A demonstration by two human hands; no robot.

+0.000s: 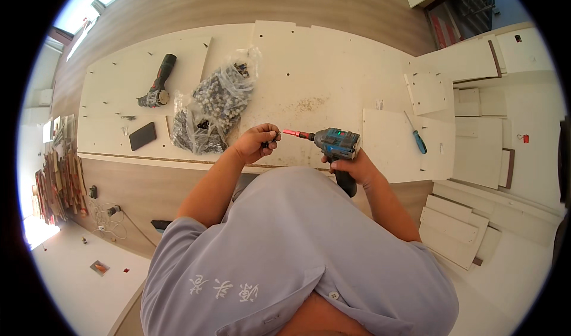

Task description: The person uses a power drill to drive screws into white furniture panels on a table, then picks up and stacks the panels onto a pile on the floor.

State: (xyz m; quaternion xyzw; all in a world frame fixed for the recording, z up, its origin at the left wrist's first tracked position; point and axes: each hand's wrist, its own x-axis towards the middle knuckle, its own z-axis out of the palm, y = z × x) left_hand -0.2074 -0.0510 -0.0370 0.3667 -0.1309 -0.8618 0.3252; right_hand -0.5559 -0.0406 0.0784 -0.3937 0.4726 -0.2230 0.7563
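Observation:
My right hand (pixel 355 166) grips the handle of a blue and black cordless drill (pixel 337 143) held level above the white boards. A red bit holder (pixel 298 134) sticks out of its chuck toward the left. At the tip of that bit is my left hand (pixel 259 143), its fingers closed in a pinch. Something small and dark shows between those fingers, too small to name. Left of the left hand lie clear plastic bags (pixel 219 101) of small grey and black fittings.
A second cordless drill (pixel 158 84) and a dark phone (pixel 143 135) lie on the boards at left. To the right is a blue-handled screwdriver (pixel 418 137) beside a small panel (pixel 426 94). Sawdust (pixel 306 104) is scattered mid-board. More white panels (pixel 455 229) are stacked at right.

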